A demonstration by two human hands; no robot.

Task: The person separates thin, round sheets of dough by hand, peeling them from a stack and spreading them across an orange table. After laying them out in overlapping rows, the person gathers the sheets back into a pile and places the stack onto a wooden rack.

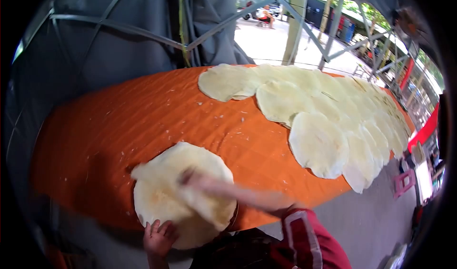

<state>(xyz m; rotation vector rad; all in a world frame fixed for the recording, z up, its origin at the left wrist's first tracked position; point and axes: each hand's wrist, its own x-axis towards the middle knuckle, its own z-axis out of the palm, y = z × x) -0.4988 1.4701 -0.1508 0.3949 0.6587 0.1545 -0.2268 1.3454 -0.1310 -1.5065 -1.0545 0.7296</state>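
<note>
Large round pale flatbreads (pixel 157 195) lie in a pile at the near edge of the orange cloth, some with light brown patches. The top piece looks partly folded or overlapped. My left hand (pixel 160 235) rests at the near left rim of this pile, its fingers spread on the surface. Across the pile reaches my right arm in a dark red sleeve. Motion smears my right hand (pixel 190 177) over the top piece, so its fingers and any hold on the bread cannot be made out.
An orange quilted cloth (pixel 109 140) covers the long table, with small white crumbs on it. Many overlapping flatbreads (pixel 319 145) spread over its right part. Grey tarpaulin (pixel 119 36) and metal bars stand behind. A pink stool (pixel 404 182) is at right; a person (pixel 265 16) sits far back.
</note>
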